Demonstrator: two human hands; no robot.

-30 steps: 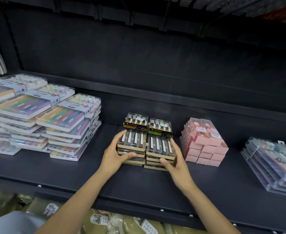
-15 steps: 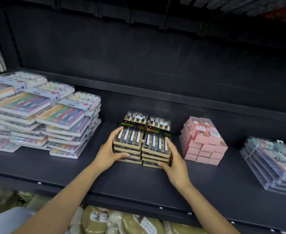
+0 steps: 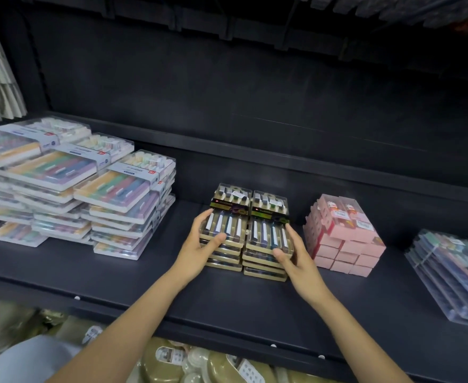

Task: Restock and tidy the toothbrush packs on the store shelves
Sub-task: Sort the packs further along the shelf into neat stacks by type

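The dark shelf holds four groups of toothbrush packs, all stacked; judging by the bare room behind them, restocking is only partly done. Largest are the pastel packs at left, then the clear packs far right and the pink boxes. In the middle, two stacks of black-banded packs stand side by side, each clear case showing four brushes; the left hand and right hand grip their outer sides, fingers curled round the top packs.
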